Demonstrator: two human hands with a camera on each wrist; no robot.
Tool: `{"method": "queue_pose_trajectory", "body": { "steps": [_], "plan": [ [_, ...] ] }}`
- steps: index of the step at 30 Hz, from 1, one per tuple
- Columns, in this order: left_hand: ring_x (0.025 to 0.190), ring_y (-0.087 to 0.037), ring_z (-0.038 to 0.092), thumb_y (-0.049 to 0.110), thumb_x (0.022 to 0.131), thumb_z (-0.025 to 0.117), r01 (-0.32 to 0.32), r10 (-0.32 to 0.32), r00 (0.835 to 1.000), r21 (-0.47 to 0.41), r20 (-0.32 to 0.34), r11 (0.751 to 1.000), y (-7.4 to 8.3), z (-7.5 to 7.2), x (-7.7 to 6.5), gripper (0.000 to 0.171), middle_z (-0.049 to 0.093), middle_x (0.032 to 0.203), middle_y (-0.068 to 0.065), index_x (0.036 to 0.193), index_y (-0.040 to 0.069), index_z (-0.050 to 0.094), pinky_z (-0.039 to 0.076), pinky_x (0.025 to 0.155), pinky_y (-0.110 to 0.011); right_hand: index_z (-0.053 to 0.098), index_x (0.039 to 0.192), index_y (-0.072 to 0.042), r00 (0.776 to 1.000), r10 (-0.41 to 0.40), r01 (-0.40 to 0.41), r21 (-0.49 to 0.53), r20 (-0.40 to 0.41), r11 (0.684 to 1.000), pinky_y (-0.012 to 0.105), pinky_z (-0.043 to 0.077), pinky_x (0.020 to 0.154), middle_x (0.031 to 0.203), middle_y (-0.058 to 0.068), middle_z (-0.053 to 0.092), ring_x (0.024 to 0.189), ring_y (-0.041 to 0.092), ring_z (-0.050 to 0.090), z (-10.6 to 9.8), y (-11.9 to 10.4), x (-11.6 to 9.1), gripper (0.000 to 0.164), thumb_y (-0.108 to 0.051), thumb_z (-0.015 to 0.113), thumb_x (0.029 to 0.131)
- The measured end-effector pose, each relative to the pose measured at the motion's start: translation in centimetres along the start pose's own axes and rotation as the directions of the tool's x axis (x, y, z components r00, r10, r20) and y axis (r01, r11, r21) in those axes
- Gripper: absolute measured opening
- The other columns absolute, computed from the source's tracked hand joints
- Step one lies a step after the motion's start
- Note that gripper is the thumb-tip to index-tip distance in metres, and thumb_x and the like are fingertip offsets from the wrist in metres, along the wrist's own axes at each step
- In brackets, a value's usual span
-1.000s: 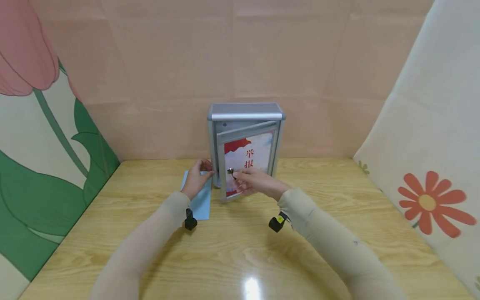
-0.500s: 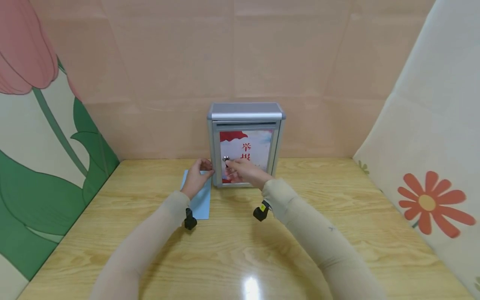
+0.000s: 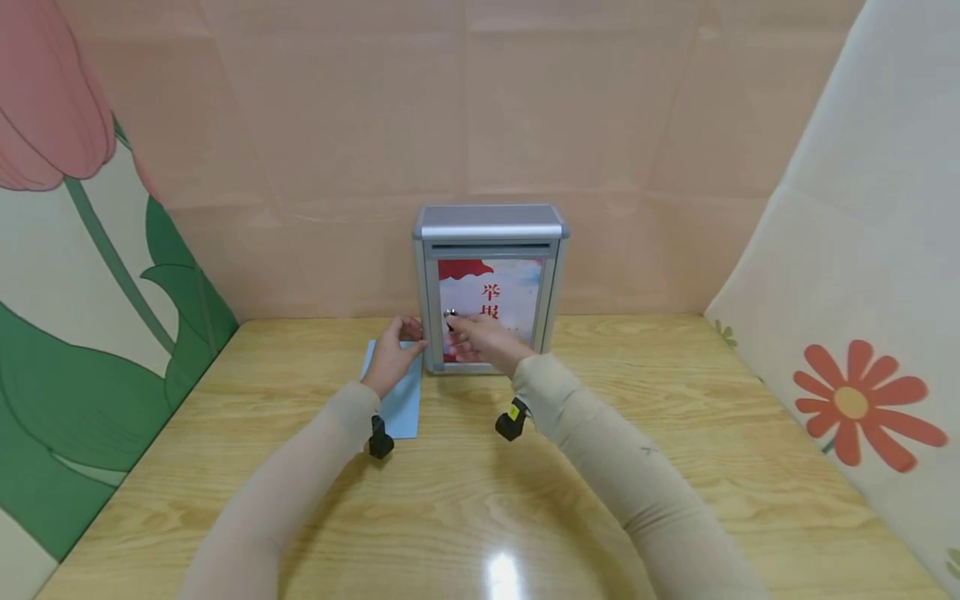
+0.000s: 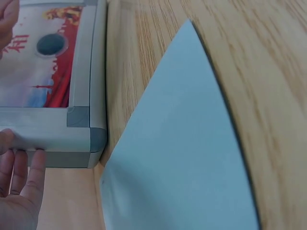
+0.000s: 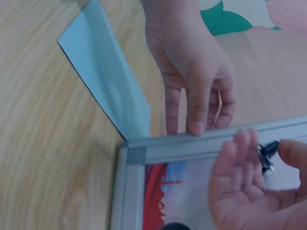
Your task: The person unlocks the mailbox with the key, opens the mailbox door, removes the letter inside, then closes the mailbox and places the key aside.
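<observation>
A silver metal box point(image 3: 491, 221) with a slot near its top and a printed front panel point(image 3: 517, 287) stands upright on the table. My left hand point(image 3: 392, 358) grips its left side; in the right wrist view the thumb of that left hand point(image 5: 192, 62) lies at the front edge and the fingers go behind. My right hand point(image 3: 487, 340) is in front of the panel. Between its thumb and fingers it pinches a small key with a black head point(image 5: 271, 148), at the lock point(image 3: 450, 314). The door sits flush in its frame.
A light-blue paper-like sheet point(image 3: 402, 408) lies on the wood-grain table point(image 3: 450, 500) left of the box, partly under my left wrist. A plain peach backdrop point(image 3: 337, 167) hangs behind. Floral sheets point(image 3: 855, 250) stand at both sides.
The box's door stood ajar a second ago and has swung shut into the frame. My right hand moved left and inward with the key. My left hand stays at the box's side.
</observation>
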State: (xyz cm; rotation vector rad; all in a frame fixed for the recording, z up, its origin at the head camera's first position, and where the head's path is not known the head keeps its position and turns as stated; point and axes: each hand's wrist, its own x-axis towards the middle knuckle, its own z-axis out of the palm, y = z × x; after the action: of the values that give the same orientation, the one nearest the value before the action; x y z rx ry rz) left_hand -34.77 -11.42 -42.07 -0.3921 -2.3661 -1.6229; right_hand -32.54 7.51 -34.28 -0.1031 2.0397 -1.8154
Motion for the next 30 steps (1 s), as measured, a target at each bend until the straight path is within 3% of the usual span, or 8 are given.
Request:
{"method": "queue_pose_trajectory", "body": {
  "steps": [5,10,15,17,20,23,26,30],
  "plan": [
    [0.104,-0.032,0.058,0.004,0.089,0.067,-0.003,0.003,1.0,-0.003,-0.008,1.0,-0.1,-0.1,0.0,0.025,0.062,0.106,-0.018,0.109,0.0,0.054,0.044,0.098,-0.049,0.058,0.111,0.004,0.992,-0.042,0.05,0.065,-0.12,0.997,0.022,0.053,0.058,0.076,0.004,0.06,0.06,0.009,0.058,1.1,0.6,0.5,0.03,-0.023,0.057,0.098],
    [0.104,-0.029,0.058,0.009,0.091,0.067,0.02,-0.02,1.0,0.007,0.001,1.0,-0.1,-0.2,-0.2,0.025,0.062,0.107,-0.014,0.11,0.003,0.053,0.045,0.096,-0.045,0.056,0.082,-0.004,0.957,-0.187,0.149,-0.178,-0.223,0.973,0.026,0.056,0.055,0.079,0.012,0.065,0.054,0.01,0.059,2.1,0.7,0.2,0.022,-0.021,0.059,0.096],
    [0.105,-0.03,0.058,0.009,0.091,0.067,0.005,-0.005,1.0,0.005,-0.005,1.0,-0.3,-0.3,0.0,0.026,0.061,0.108,-0.015,0.111,0.001,0.053,0.045,0.097,-0.047,0.057,0.087,-0.005,0.937,-0.268,0.177,-0.36,-0.224,0.916,0.028,0.056,0.057,0.09,0.016,0.067,0.062,0.016,0.063,2.3,0.7,-0.1,0.025,-0.025,0.052,0.1],
    [0.105,-0.03,0.058,0.009,0.091,0.067,0.006,-0.006,1.0,0.005,-0.01,1.0,-0.4,-0.4,0.0,0.025,0.061,0.107,-0.015,0.111,0.002,0.053,0.045,0.097,-0.047,0.059,0.096,-0.001,0.948,-0.247,0.183,-0.292,-0.201,0.939,0.027,0.055,0.061,0.087,0.012,0.066,0.068,0.017,0.063,2.2,0.7,0.0,0.026,-0.023,0.046,0.103],
    [0.105,-0.029,0.058,0.009,0.091,0.067,0.018,-0.018,1.0,0.002,-0.013,1.0,-0.4,-0.4,0.0,0.024,0.061,0.108,-0.014,0.11,0.003,0.054,0.045,0.097,-0.046,0.058,0.108,0.005,0.975,-0.161,0.156,-0.046,-0.152,0.987,0.028,0.052,0.071,0.084,0.007,0.061,0.073,0.015,0.06,2.1,0.6,0.2,0.03,-0.018,0.04,0.104],
    [0.107,-0.029,0.058,0.01,0.091,0.067,0.021,-0.021,1.0,0.006,-0.003,1.0,-0.3,-0.3,0.0,0.025,0.062,0.109,-0.013,0.111,0.004,0.054,0.046,0.097,-0.044,0.055,0.113,0.007,0.99,-0.081,0.1,0.171,-0.117,0.98,0.028,0.048,0.075,0.084,0.006,0.059,0.073,0.013,0.057,1.9,0.7,0.4,0.029,-0.014,0.036,0.105],
    [0.107,-0.029,0.058,0.01,0.091,0.067,0.02,-0.02,1.0,0.002,0.006,1.0,-0.2,-0.1,-0.1,0.025,0.062,0.109,-0.014,0.111,0.004,0.054,0.046,0.096,-0.044,0.055,0.11,0.005,0.989,-0.08,0.101,0.181,-0.122,0.978,0.024,0.047,0.069,0.083,0.006,0.058,0.073,0.014,0.057,1.8,0.8,0.4,0.027,-0.013,0.036,0.105],
    [0.105,-0.027,0.058,0.01,0.091,0.067,0.019,-0.019,1.0,0.003,0.009,1.0,-0.3,-0.1,0.0,0.025,0.062,0.108,-0.012,0.111,0.005,0.054,0.047,0.094,-0.042,0.057,0.102,0.004,0.978,-0.15,0.158,0.047,-0.147,0.986,0.024,0.047,0.064,0.081,0.005,0.058,0.076,0.019,0.056,1.8,0.9,0.3,0.026,-0.016,0.04,0.104]
  ]
}}
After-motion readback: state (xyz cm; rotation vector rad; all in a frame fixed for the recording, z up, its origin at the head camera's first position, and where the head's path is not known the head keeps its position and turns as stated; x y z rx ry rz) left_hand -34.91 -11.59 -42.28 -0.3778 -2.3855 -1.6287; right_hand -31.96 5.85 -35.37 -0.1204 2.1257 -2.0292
